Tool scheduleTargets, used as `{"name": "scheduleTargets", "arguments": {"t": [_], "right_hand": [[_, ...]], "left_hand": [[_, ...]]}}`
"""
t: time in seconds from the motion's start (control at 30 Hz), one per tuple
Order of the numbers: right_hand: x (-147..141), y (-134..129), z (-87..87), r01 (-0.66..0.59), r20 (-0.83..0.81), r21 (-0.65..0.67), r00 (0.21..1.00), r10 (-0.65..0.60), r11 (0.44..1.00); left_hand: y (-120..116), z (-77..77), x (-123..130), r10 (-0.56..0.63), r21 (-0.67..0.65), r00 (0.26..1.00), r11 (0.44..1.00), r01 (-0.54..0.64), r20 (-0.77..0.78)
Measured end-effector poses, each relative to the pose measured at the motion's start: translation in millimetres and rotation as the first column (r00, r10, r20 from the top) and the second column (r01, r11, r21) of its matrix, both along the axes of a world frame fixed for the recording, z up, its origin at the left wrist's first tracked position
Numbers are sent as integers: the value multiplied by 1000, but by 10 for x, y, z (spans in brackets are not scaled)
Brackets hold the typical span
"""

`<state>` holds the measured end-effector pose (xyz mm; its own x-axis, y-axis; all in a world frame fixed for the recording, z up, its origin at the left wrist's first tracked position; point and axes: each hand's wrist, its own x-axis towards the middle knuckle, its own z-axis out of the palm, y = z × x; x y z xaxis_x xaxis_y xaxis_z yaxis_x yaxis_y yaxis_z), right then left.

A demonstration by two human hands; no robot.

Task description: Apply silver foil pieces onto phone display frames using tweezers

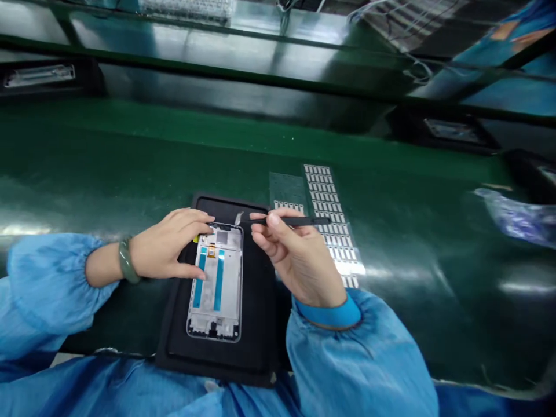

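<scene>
A phone frame (228,278) lies on a black tray (256,347), its inner side up, with two blue strips and a small orange flex part showing. My left hand (167,246) grips its upper left corner, fingers at the top edge and thumb on the left side. A yellow bit (196,238) shows under those fingers. Black tweezers (304,220) are pinched in my right hand (299,255), pointing left above the frame's top right corner. By their tip is a small pale piece (238,218); whether the tip holds it I cannot tell.
Sheets of small silvery stickers (328,202) lie right of the tray on the green bench (412,231). Farther off are a plastic bag (521,217) and black trays with phone frames (39,75) along a belt. Another person's blue sleeve (512,75) shows at upper right.
</scene>
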<state>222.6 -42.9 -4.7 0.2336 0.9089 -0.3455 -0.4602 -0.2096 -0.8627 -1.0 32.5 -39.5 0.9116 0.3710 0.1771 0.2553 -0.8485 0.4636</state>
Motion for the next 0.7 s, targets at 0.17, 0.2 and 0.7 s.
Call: {"name": "scheduleTargets", "arguments": {"t": [0.17, 0.2, 0.7], "right_hand": [[-242, 74, -152, 55, 38, -35, 998, -54, 998], [-271, 73, -182, 76, 66, -40, 995, -73, 996], [-345, -58, -276, 104, 463, -65, 884, -62, 992]], "left_hand": [[-146, -4, -28, 28, 12, 999, 1000, -28, 18], [-152, 0, -37, 29, 15, 999, 999, -30, 13], [-125, 60, -33, 57, -13, 997, 998, -57, -44]]}}
